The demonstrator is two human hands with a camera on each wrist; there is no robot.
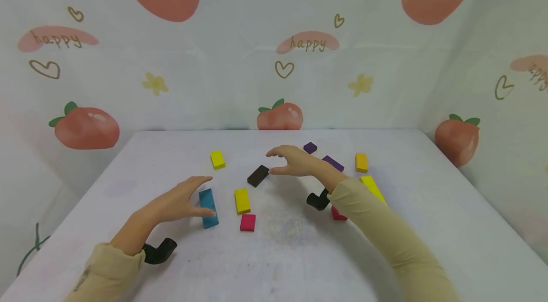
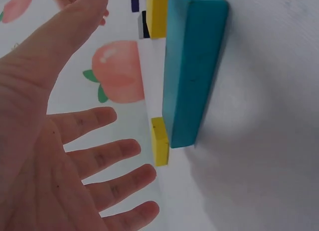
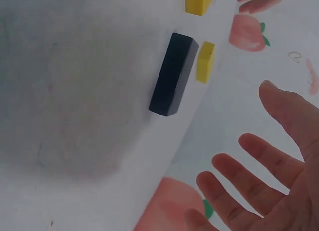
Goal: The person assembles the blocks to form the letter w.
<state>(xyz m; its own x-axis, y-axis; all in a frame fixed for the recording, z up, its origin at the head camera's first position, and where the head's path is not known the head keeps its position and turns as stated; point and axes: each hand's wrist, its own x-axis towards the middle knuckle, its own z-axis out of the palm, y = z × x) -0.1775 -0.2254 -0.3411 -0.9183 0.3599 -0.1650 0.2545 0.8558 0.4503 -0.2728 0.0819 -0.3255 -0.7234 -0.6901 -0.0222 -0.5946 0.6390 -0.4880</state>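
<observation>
Teal block lies on the counter near my left grip, black block near my right grip, both spread and empty; I judge a low left thumb could shove the teal block into the nearer yellow block, which, with a red block, flanks it.

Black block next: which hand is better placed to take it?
Probably the right hand: it is open, holds nothing and appears close to the black block in the head view. The left hand, also empty, is farther off, nearest the blue block.
</observation>
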